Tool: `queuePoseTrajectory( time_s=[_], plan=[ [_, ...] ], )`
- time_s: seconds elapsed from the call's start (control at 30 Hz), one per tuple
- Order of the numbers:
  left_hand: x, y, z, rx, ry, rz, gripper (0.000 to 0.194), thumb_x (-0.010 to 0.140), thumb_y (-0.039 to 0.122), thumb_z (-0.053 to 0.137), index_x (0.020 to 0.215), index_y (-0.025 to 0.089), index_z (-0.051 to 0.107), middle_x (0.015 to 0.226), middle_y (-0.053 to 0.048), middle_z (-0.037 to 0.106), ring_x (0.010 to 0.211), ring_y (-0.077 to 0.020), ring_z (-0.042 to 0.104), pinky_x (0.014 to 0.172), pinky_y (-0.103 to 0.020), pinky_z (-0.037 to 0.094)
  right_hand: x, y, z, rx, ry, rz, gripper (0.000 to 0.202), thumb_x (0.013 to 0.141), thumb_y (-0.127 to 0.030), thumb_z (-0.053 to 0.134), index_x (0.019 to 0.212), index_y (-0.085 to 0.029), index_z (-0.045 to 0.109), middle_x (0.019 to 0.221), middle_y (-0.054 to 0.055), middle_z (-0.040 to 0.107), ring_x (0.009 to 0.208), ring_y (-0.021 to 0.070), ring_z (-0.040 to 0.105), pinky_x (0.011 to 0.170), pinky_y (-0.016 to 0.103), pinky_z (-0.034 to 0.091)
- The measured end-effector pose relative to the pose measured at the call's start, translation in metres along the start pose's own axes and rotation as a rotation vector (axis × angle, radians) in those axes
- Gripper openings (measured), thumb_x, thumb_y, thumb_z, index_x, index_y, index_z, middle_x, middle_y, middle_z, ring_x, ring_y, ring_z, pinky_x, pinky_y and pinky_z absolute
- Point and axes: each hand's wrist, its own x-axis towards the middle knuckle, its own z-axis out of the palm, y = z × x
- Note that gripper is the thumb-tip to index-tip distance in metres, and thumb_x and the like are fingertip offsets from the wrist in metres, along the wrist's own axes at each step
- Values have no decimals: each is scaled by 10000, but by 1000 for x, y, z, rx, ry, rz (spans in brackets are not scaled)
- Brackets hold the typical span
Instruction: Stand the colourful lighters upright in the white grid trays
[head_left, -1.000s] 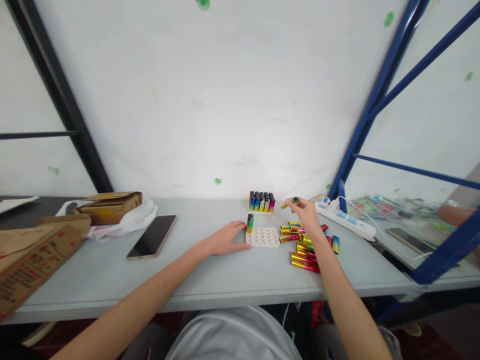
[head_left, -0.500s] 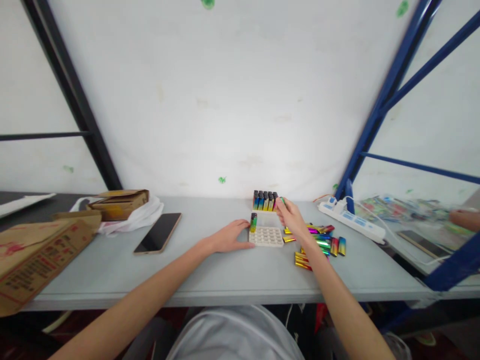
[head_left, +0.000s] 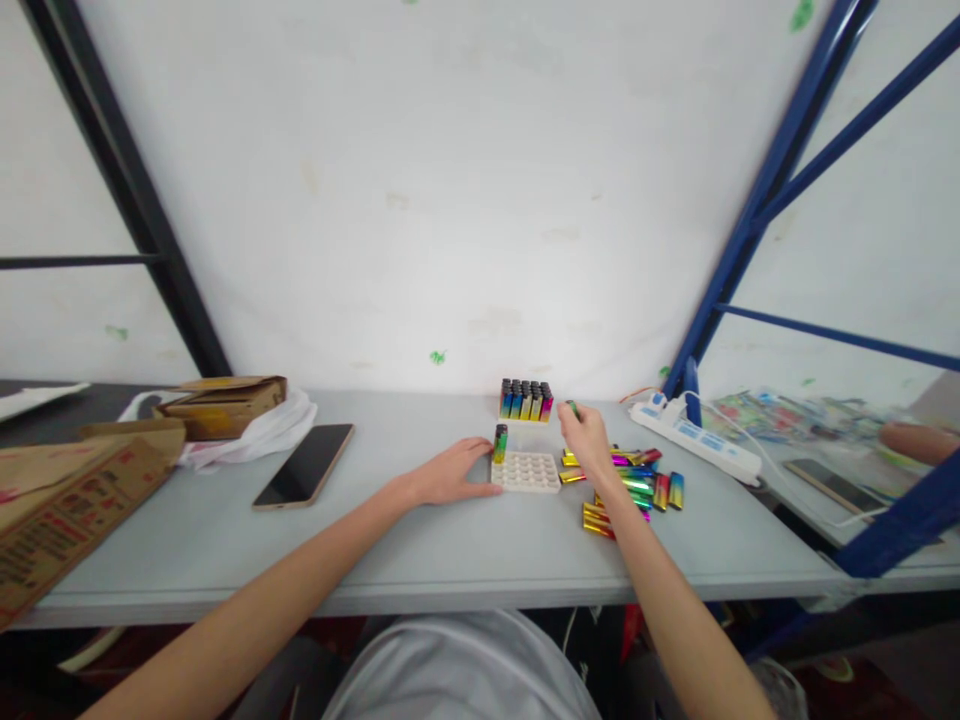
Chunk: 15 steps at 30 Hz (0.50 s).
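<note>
A small white tray with round holes lies on the grey table. One green and yellow lighter stands upright at its back left corner. My left hand rests at the tray's left side, thumb and fingers apart, holding nothing. My right hand is closed around a green lighter, of which only the tip shows, above the right back of the tray. Behind the tray, a block of upright lighters with black tops stands in rows. Loose shiny lighters lie in a pile beneath my right forearm.
A phone, a white plastic bag and cardboard boxes are on the left. A power strip lies at the back right beside a blue frame post. Another person's hand shows beyond it.
The view has shifted slightly. My right hand has moved a little away from the block of lighters, with the green lighter still in it. My left hand stays beside the tray.
</note>
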Motion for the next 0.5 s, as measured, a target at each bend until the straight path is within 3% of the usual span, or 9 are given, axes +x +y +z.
queuePoseTrajectory(
  time_s=[0.13, 0.37, 0.5],
  plan=[
    [0, 1, 0, 1, 0, -1, 706, 912, 675, 672, 1382, 157, 576, 1467, -193, 591, 1373, -354, 558, 1206, -490, 408, 2, -4, 8, 52, -32, -27, 488, 892, -636, 472, 589, -256, 432, 511, -22, 410, 562, 160, 394, 529, 284, 298],
    [1, 1, 1, 2, 4, -5, 738, 910, 683, 670, 1391, 132, 577, 1469, -207, 591, 1378, -358, 555, 1213, -476, 401, -3, -19, 13, -51, -38, -103, 453, 912, -555, 465, 587, -240, 437, 553, -17, 446, 593, 161, 428, 573, 288, 302],
    [1, 0, 2, 14, 6, 8, 727, 916, 695, 656, 1391, 152, 577, 1459, -191, 598, 1368, -346, 561, 1208, -469, 406, -9, -23, 13, -62, -183, -164, 482, 989, -642, 430, 740, -236, 503, 630, -20, 537, 622, 171, 503, 607, 279, 360]
  ],
)
